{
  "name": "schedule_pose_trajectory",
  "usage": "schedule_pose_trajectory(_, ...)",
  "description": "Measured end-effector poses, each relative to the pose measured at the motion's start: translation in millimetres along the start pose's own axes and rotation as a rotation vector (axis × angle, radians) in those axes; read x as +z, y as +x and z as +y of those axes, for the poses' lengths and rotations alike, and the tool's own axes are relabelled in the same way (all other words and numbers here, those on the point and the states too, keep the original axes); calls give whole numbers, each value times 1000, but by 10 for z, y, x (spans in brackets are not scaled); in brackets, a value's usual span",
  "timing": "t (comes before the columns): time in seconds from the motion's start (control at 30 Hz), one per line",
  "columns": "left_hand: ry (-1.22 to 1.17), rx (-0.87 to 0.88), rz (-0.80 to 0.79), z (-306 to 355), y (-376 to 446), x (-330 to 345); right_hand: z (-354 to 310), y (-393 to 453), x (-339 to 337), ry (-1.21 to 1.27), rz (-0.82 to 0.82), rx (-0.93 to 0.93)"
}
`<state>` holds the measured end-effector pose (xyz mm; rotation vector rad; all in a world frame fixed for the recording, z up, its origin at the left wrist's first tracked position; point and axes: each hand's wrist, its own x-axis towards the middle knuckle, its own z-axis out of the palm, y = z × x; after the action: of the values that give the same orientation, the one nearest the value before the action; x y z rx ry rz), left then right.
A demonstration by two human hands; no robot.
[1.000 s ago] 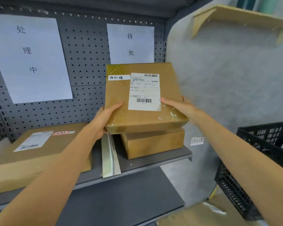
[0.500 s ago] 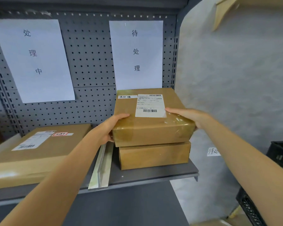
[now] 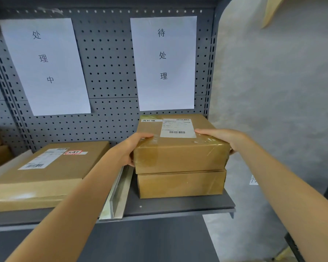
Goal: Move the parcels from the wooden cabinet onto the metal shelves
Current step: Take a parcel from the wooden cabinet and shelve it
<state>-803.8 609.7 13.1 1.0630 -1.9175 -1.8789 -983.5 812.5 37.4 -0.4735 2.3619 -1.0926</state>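
Two hands: left hand (image 3: 129, 150) and right hand (image 3: 222, 138) grip the taped brown cardboard parcel (image 3: 180, 146)
Parcel: rests on a second brown cardboard box (image 3: 181, 183), grey metal shelf (image 3: 178, 206)

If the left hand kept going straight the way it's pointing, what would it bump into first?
The left hand already grips the top parcel, which blocks its fingers. The hand points toward the back; sliding on along the parcel's side, it would probably meet the pegboard, though depth is unclear.
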Motion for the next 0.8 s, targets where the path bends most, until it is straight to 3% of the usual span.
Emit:
schedule_pose_trajectory(0.27, 0, -21, 45, 12, -70, 56, 7, 6, -9, -11, -15, -18)
schedule_pose_trajectory(0.4, 91, 3, 118, 27, -99, 49, 3, 4, -14, -19, 59, -95)
schedule_pose_trajectory(0.6, 458, 364, 430, 86, -106, -1, -63, -59, -2, -42, 345, -435)
schedule_pose_trajectory(0.8, 867, 675, 618, 144, -313, -28, -154, -255, 118, -285, 537, -569)
